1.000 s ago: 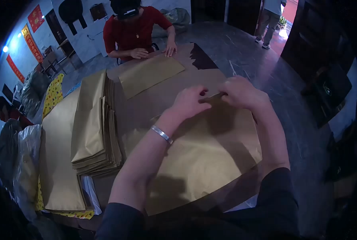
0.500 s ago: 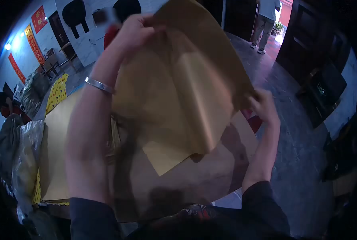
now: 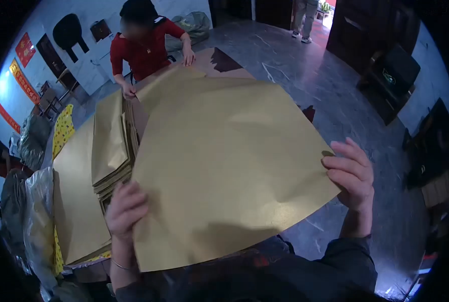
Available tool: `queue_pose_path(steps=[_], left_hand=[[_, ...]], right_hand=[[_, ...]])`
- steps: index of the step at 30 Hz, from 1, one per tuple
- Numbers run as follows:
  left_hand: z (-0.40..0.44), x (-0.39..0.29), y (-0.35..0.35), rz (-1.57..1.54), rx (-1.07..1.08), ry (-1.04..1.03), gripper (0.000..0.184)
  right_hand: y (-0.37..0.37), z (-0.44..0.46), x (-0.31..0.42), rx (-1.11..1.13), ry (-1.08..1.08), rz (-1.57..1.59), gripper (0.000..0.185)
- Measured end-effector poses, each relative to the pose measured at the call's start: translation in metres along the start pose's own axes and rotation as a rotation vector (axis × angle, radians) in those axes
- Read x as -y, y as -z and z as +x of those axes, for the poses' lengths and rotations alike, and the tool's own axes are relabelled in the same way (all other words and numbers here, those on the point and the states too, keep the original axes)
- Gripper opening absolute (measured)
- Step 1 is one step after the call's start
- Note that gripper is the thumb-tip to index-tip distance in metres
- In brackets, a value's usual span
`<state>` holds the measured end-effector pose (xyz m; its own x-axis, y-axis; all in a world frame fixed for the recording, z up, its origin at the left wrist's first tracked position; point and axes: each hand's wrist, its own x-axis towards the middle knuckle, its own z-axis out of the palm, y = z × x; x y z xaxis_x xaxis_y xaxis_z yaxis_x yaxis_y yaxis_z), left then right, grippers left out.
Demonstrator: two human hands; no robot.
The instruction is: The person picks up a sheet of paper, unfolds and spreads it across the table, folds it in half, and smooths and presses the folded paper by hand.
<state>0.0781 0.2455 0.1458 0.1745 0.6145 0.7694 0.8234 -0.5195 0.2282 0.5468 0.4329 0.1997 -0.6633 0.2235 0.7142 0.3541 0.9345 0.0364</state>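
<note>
A large sheet of gold-brown paper [image 3: 224, 156] spreads in front of me, slightly wavy, with its near edge toward my body. My left hand [image 3: 126, 209] is closed at the sheet's left edge, somewhat blurred. At the right corner, my right hand [image 3: 352, 173] grips the paper with fingers curled and slightly apart; the thumb is hidden. Across from me, a person in a red top [image 3: 146, 48] has both hands at the far side of the sheet. Just left of it lies a stack of folded brown paper [image 3: 111, 146].
More flat brown paper [image 3: 76, 191] lies at the left, beside clear plastic wrapping [image 3: 38, 206]. Yellow patterned cloth [image 3: 63, 128] shows behind. A black chair [image 3: 393, 75] stands at the right, and another person's legs [image 3: 305, 20] are near the doorway.
The sheet has come down from a raised, bent position and is now spread out nearly flat. Both my hands have lowered toward me. The person in red has come into view.
</note>
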Motion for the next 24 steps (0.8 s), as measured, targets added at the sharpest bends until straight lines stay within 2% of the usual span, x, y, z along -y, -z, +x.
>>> queue_pose_path(steps=[3,7,9,14,16,19,20,22,23,24], left_hand=[[-0.076,-0.027,-0.058,0.052,0.18,0.171,0.009],[-0.107,-0.04,-0.094,-0.1,0.259,0.191,0.013],[-0.12,-0.041,-0.095,-0.046,0.285,0.161,0.015],[-0.166,-0.038,-0.1,-0.144,0.37,0.342,0.021],[-0.152,-0.047,-0.097,-0.078,0.418,0.309,0.02],[-0.147,-0.045,-0.089,-0.009,0.495,0.269,0.02],[-0.153,-0.039,-0.088,-0.141,0.456,0.371,0.02],[-0.169,-0.026,-0.081,-0.401,0.414,0.619,0.021],[-0.172,-0.023,-0.082,-0.397,0.416,0.62,0.021],[-0.175,-0.022,-0.083,-0.56,0.353,0.706,0.02]], right_hand=[[-0.028,-0.049,0.025,0.234,-0.177,0.046,0.014],[-0.059,-0.101,0.034,0.449,-0.269,0.144,0.018],[-0.069,-0.12,0.04,0.494,-0.248,0.166,0.018],[-0.057,-0.111,0.049,0.455,-0.195,0.301,0.02],[-0.052,-0.11,0.047,0.604,-0.245,0.358,0.029],[-0.047,-0.107,0.046,0.593,-0.327,0.408,0.036],[-0.046,-0.104,0.043,0.593,-0.322,0.411,0.036],[-0.045,-0.096,0.033,0.428,-0.346,0.453,0.035],[-0.044,-0.093,0.024,0.518,-0.405,0.429,0.068],[-0.049,-0.096,0.018,0.517,-0.406,0.432,0.068]])
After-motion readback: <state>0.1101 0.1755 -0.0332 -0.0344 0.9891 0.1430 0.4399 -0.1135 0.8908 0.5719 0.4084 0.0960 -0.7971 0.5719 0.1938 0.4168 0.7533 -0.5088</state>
